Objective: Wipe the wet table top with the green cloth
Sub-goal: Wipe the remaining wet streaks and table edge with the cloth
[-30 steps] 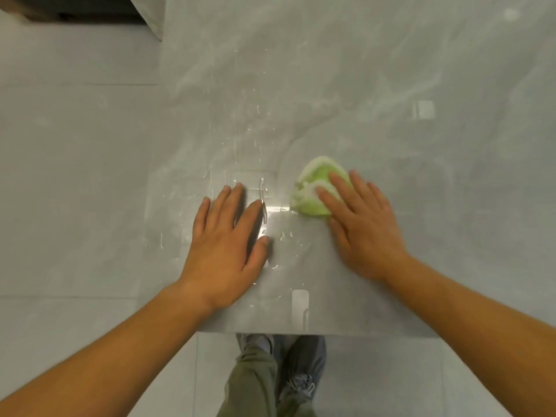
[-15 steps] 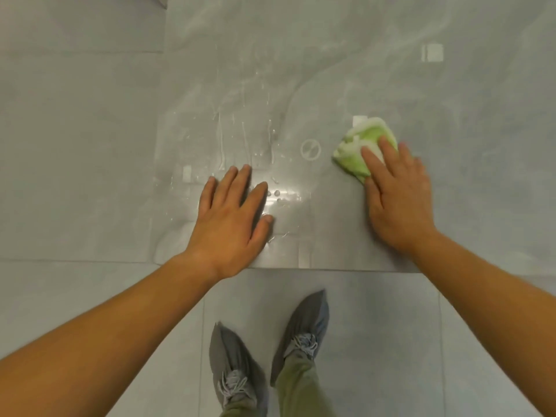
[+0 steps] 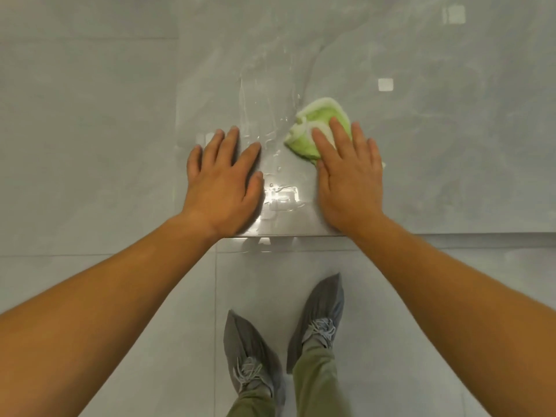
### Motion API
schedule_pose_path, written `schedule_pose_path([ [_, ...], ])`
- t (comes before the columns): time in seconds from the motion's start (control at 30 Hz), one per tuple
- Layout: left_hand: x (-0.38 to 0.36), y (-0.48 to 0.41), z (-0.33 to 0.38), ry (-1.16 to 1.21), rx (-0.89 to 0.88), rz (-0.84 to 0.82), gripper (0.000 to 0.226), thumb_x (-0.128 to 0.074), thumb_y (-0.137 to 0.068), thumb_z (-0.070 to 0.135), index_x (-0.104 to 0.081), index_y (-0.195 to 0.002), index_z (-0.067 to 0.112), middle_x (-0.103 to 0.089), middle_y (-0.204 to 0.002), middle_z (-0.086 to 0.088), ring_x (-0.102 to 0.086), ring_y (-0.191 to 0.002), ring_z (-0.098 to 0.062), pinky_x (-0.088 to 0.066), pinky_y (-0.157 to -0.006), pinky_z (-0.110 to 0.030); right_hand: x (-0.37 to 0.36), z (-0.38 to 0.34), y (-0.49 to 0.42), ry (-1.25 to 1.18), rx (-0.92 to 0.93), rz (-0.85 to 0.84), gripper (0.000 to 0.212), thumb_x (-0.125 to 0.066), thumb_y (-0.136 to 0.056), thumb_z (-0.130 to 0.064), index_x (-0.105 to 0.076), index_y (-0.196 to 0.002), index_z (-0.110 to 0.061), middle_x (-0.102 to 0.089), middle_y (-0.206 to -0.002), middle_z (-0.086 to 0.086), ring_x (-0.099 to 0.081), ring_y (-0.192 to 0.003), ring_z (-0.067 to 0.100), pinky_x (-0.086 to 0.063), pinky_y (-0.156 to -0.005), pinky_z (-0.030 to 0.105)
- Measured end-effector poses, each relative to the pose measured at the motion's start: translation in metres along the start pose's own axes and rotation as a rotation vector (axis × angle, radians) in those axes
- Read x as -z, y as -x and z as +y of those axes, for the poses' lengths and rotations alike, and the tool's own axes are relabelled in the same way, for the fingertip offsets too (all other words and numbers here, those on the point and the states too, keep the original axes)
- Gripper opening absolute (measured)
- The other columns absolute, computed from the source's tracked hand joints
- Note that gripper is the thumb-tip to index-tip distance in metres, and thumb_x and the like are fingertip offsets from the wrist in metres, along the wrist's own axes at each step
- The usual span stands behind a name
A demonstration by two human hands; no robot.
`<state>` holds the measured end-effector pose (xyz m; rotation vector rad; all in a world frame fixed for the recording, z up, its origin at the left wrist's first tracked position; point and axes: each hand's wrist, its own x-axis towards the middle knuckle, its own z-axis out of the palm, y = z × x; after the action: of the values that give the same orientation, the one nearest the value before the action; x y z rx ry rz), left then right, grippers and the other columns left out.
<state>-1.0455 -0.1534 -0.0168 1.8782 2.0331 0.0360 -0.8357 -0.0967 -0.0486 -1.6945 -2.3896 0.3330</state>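
Note:
A folded green cloth with white edging lies on the glossy grey marble table top. My right hand presses flat on the cloth with straight fingers, covering its near half. My left hand rests flat on the table near its left corner, fingers spread, holding nothing. Water streaks and drops glisten between and beyond the two hands.
The table's front edge runs just below my wrists, and its left edge lies beside my left hand. Grey tiled floor surrounds it. My two feet in grey shoe covers stand below the edge.
My right hand has slid the cloth leftward and nearer, toward my left hand. The left hand stays flat on the table. The camera has tilted further down.

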Motion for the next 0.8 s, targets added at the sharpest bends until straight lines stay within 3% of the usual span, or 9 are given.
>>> schedule_pose_path([
  [0.07, 0.003, 0.000, -0.003, 0.027, 0.003, 0.016, 0.057, -0.020, -0.096, 0.043, -0.033, -0.150, 0.029, -0.016, -0.164, -0.008, -0.008, -0.151, -0.027, -0.002, -0.119, -0.053, -0.007, -0.023, 0.028, 0.020, 0.000, 0.006, 0.053, -0.043, -0.099, -0.024, -0.036, -0.152, -0.028, -0.029, -0.163, 0.005, -0.020, -0.151, 0.038, -0.017, -0.121, 0.055],
  [0.17, 0.007, 0.000, -0.008, 0.068, -0.012, 0.025, 0.056, -0.017, -0.096, 0.040, -0.035, -0.148, 0.027, -0.021, -0.163, -0.004, -0.012, -0.150, -0.024, -0.004, -0.119, -0.053, -0.011, -0.038, 0.059, 0.015, 0.157, -0.063, 0.054, -0.046, -0.098, -0.023, -0.039, -0.151, -0.027, -0.030, -0.163, 0.003, -0.020, -0.151, 0.036, -0.017, -0.121, 0.053],
  [0.27, 0.010, 0.000, -0.013, 0.082, -0.033, 0.001, 0.058, -0.016, -0.095, 0.041, -0.033, -0.149, 0.025, -0.019, -0.163, -0.002, -0.011, -0.150, -0.022, -0.004, -0.118, -0.053, -0.007, -0.023, 0.032, 0.008, 0.264, -0.104, 0.048, -0.042, -0.100, -0.028, -0.044, -0.148, -0.027, -0.034, -0.161, 0.002, -0.025, -0.150, 0.035, -0.021, -0.120, 0.053],
  [0.47, 0.013, -0.001, -0.022, 0.079, -0.054, -0.025, 0.063, -0.017, -0.094, 0.041, -0.026, -0.153, 0.022, -0.017, -0.164, 0.001, -0.009, -0.151, -0.017, -0.004, -0.120, -0.049, -0.009, -0.045, 0.005, -0.014, -0.018, -0.018, 0.050, -0.034, -0.102, -0.030, -0.037, -0.152, -0.028, -0.028, -0.163, 0.004, -0.019, -0.151, 0.037, -0.015, -0.121, 0.053],
  [0.67, 0.025, -0.002, -0.032, 0.148, -0.082, -0.064, 0.065, -0.019, -0.095, 0.042, -0.013, -0.156, 0.020, -0.013, -0.165, 0.001, -0.009, -0.150, -0.015, -0.005, -0.120, -0.042, -0.004, -0.025, 0.028, -0.034, 0.319, -0.131, 0.047, -0.037, -0.104, -0.036, -0.044, -0.149, -0.027, -0.032, -0.161, 0.002, -0.025, -0.150, 0.033, -0.022, -0.120, 0.052],
  [0.8, 0.036, -0.013, -0.041, 0.197, -0.078, -0.077, 0.061, -0.027, -0.101, 0.041, -0.013, -0.156, 0.019, -0.006, -0.166, -0.001, -0.005, -0.150, -0.016, -0.004, -0.118, -0.037, 0.000, -0.011, -0.054, 0.000, 0.012, -0.079, 0.051, -0.030, -0.102, -0.037, -0.035, -0.153, -0.030, -0.027, -0.164, 0.005, -0.019, -0.151, 0.036, -0.017, -0.121, 0.054],
])
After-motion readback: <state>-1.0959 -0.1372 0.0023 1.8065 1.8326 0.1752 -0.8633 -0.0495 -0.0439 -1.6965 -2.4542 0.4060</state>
